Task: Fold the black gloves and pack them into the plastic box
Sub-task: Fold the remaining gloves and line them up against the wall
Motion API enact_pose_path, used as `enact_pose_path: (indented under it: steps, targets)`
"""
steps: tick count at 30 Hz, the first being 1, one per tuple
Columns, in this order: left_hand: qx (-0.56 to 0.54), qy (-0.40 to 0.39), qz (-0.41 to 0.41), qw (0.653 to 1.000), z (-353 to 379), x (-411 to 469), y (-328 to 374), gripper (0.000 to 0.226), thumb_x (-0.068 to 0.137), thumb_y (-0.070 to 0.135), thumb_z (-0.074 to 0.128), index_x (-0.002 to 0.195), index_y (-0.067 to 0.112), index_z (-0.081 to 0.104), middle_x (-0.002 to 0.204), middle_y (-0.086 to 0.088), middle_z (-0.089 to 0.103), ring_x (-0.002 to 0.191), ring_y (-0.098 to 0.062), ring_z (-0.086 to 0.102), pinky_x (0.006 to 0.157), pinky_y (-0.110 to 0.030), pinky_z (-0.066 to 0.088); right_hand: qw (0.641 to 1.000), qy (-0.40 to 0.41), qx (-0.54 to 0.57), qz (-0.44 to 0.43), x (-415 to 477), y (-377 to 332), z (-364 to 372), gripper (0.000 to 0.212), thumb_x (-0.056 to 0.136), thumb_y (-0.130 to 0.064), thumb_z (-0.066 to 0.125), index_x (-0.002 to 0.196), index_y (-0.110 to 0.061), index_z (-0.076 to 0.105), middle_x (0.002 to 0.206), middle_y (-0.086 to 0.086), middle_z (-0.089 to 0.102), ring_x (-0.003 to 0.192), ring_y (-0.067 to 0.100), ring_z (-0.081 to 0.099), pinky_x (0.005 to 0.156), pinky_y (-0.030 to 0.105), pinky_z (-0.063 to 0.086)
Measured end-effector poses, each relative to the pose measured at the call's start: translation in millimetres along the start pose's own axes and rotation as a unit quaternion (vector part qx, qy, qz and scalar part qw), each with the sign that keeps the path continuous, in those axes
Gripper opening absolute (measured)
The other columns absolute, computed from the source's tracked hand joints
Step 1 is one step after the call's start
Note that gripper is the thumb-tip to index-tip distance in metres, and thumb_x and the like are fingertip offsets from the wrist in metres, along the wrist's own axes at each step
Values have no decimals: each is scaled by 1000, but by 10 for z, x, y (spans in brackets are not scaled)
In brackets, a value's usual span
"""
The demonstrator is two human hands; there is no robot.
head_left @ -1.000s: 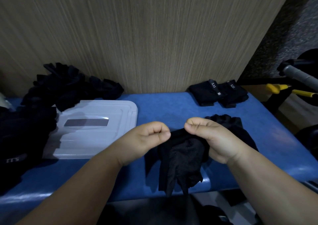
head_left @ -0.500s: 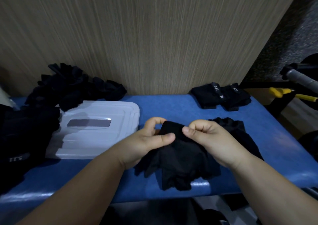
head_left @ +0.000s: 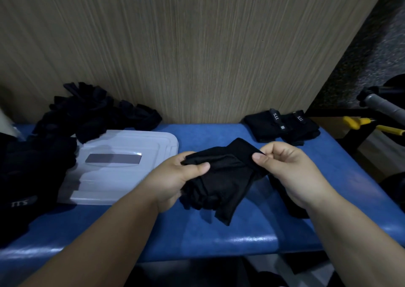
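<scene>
A black glove (head_left: pixel 221 177) hangs just above the blue bench (head_left: pixel 219 238), held between both hands. My left hand (head_left: pixel 175 179) pinches its left edge with thumb on top. My right hand (head_left: pixel 287 172) pinches the cuff corner at the right. The glove's finger ends droop toward me. A second loose black glove (head_left: pixel 291 203) lies under my right wrist, mostly hidden. The white plastic box lid (head_left: pixel 122 166) lies flat to the left. A folded pair of gloves (head_left: pixel 282 126) sits at the back right.
A heap of black gloves (head_left: pixel 96 113) is piled at the back left against the wood-grain wall (head_left: pixel 197 45). More black gloves (head_left: pixel 24 177) fill the left edge. Right of the bench are a yellow tool (head_left: pixel 372 125) and a grey handle (head_left: pixel 383 105).
My hands have moved apart, stretching the glove sideways; it was bunched and hanging between them before. The glove has risen and spread out over the bench.
</scene>
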State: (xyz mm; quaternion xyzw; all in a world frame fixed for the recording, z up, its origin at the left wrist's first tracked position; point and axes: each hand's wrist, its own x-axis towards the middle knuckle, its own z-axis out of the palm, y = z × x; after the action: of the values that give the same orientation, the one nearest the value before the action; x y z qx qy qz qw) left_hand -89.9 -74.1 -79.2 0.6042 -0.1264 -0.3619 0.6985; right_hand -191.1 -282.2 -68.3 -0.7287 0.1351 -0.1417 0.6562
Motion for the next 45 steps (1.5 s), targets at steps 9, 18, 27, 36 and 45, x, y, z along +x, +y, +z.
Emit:
enact_pose_path:
  steps: [9,18,27,36,45]
  targets:
    - [31,-148,-24,988,55,-55,-36,29,87,11,64,114,0,65,111,-20,68,96,-26,68,81,-30,54,985,-129,-117,-17,-91,-11,77,60,70,-40,83,123,-43,55,126,-18,59,123,-6,48,100,25,41]
    - [-87,-62,-65,992,32,-25,29,51,77,44,64,118,14,60,102,-10,69,86,-21,69,71,-33,58,995,-79,-56,38,-118,12,197,5,85,-7,68,90,-4,67,86,11,72,80,23,67,82,42,52]
    - [18,92,-6,996,91,52,-68,37,91,2,60,123,16,49,101,-1,66,86,-14,65,74,-30,53,989,-68,-104,80,-166,13,251,29,87,-16,68,113,-24,58,94,3,75,87,19,72,86,38,56]
    - [412,182,190,872,57,133,-221,48,91,15,62,133,30,44,130,15,43,117,-3,44,99,-16,32,922,-76,-375,57,-251,38,231,46,90,-42,61,131,-38,42,100,-9,61,85,2,60,73,11,48]
    - [659,49,141,737,184,-34,-312,46,98,49,39,140,32,41,143,13,44,135,-8,32,112,-26,23,827,-124,-547,-32,-261,152,267,62,100,-45,37,153,-21,17,156,-7,20,142,10,10,115,19,8]
